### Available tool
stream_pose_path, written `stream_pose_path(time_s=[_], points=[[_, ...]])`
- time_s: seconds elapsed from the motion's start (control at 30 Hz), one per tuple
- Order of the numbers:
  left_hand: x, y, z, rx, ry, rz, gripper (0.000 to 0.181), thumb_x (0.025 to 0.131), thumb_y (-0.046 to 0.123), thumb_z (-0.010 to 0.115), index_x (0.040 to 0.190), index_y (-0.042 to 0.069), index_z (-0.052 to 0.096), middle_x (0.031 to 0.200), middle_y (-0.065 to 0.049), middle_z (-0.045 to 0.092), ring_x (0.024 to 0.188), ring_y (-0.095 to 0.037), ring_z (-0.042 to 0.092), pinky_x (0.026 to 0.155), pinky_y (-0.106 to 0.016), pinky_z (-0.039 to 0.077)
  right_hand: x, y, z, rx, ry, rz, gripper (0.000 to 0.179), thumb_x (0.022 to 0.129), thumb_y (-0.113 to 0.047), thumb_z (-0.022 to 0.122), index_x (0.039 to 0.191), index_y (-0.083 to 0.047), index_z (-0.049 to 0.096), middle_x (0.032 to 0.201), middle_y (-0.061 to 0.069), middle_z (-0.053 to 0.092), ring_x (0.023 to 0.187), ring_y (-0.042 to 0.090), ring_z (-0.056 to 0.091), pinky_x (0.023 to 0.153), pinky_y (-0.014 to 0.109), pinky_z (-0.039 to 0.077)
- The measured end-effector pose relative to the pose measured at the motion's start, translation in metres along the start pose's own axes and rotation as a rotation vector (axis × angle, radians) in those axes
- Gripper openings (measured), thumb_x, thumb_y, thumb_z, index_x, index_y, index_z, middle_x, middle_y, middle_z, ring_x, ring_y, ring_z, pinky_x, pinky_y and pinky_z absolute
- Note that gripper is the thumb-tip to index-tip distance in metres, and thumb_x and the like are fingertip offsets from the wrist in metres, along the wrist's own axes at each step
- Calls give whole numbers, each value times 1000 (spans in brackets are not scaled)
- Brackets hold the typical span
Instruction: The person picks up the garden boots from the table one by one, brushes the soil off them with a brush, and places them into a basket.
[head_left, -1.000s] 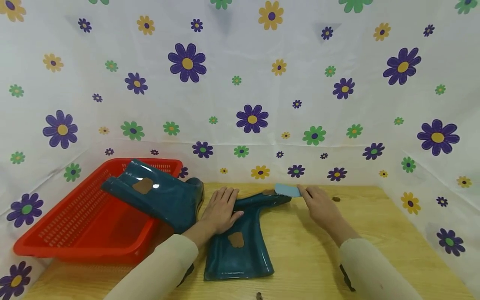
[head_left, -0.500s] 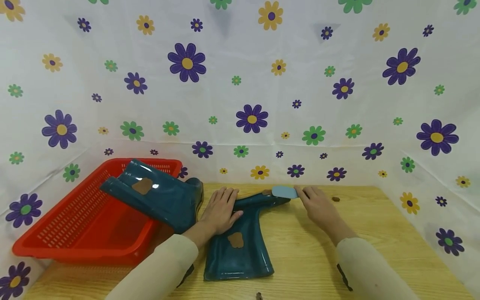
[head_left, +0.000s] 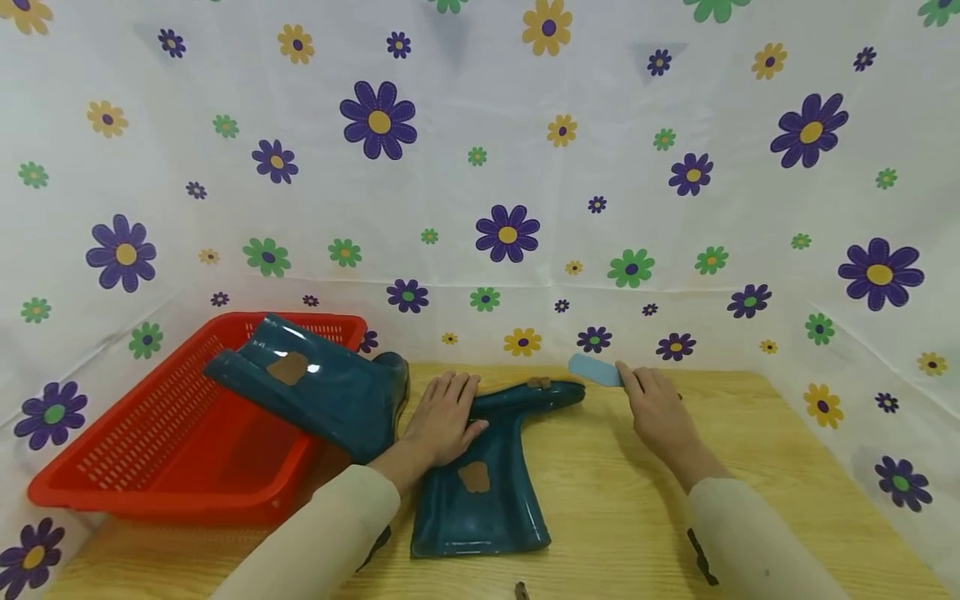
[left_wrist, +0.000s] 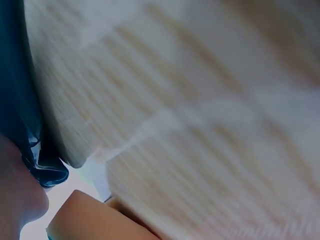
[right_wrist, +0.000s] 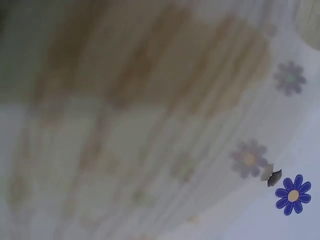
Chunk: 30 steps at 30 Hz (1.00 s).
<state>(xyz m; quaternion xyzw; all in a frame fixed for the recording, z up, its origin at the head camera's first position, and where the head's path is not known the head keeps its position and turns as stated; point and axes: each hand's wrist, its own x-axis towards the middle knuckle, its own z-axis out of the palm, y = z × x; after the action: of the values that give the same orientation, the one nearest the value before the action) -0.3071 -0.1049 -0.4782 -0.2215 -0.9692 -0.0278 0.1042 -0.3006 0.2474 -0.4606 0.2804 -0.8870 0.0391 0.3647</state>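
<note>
1. Boot (head_left: 491, 521) lies at the lower centre of the frame, on the wooden table (head_left: 630, 517); we see a brown patch (head_left: 474, 477) on its shaft and a smaller one along the top edge of its foot.
2. Left hand (head_left: 442, 425), at centre, rests on the boot's heel end; its fingers lie nearly straight, its thumb apart from them.
3. Right hand (head_left: 660, 412), right of centre, pinches a pale blue scraper (head_left: 595, 370); the blade shows just above the boot's toe, apart from it.
4. Red basket (head_left: 150, 504) fills the left; a second boot (head_left: 341, 396) slants over its right rim.
5. Flowered sheet (head_left: 420, 192) hangs behind; our right wrist view is mostly blurred, so we cannot make out the hand there.
</note>
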Motion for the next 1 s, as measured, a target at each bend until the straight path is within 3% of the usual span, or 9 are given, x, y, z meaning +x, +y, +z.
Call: stream_pose_path(time_s=[0.17, 0.37, 0.43, 0.7, 0.87, 0.93, 1.0], points=[[1, 1, 2, -15, 15, 19, 72, 100, 50, 52, 154, 7, 30, 152, -15, 39, 142, -34, 31, 122, -51, 20, 0, -3, 1, -23, -73, -40, 38, 110, -9, 31, 139, 5, 50, 104, 18, 59, 99, 34, 57, 88, 49, 50], [1, -1, 5, -8, 38, 25, 73, 99, 50, 54, 153, 8, 30, 151, -14, 40, 142, -34, 31, 122, -50, 20, 14, -21, 4, -118, -149, -110, 44, 100, -5, 53, 144, -4, 50, 108, 11, 60, 100, 29, 56, 80, 43, 48], [2, -2, 5, -3, 45, 26, 73, 99, 50, 55, 153, 7, 31, 150, -14, 40, 142, -35, 31, 122, -51, 21, 18, -26, 6, -129, -164, -120, 47, 98, -4, 54, 145, -6, 50, 108, 10, 58, 98, 27, 54, 79, 40, 46], [2, -2, 0, 2, 36, 21, 73, 99, 48, 57, 153, 7, 31, 151, -15, 40, 142, -35, 32, 122, -51, 21, 34, -50, 18, -144, -94, -227, 46, 95, -6, 60, 140, -6, 55, 111, 10, 62, 98, 28, 57, 82, 39, 49], [2, 0, -1, 10, 12, 7, 73, 99, 49, 56, 153, 8, 30, 152, -14, 39, 144, -35, 30, 122, -51, 20, 38, -58, 16, -167, -98, -251, 47, 93, -7, 65, 139, -8, 56, 112, 10, 64, 98, 27, 60, 82, 38, 51], [2, 0, -1, 17, 3, 2, 73, 99, 50, 55, 154, 9, 29, 153, -13, 38, 144, -34, 29, 123, -50, 19, 36, -55, 13, -183, -104, -244, 41, 100, -8, 55, 140, -8, 55, 111, 11, 64, 99, 27, 60, 85, 38, 52], [2, 0, -1, 15, 9, 4, 73, 99, 49, 56, 154, 9, 30, 153, -13, 39, 144, -34, 30, 123, -50, 20, 33, -50, 10, -200, -95, -236, 39, 108, -9, 36, 142, -8, 54, 109, 12, 64, 98, 28, 61, 86, 39, 53]])
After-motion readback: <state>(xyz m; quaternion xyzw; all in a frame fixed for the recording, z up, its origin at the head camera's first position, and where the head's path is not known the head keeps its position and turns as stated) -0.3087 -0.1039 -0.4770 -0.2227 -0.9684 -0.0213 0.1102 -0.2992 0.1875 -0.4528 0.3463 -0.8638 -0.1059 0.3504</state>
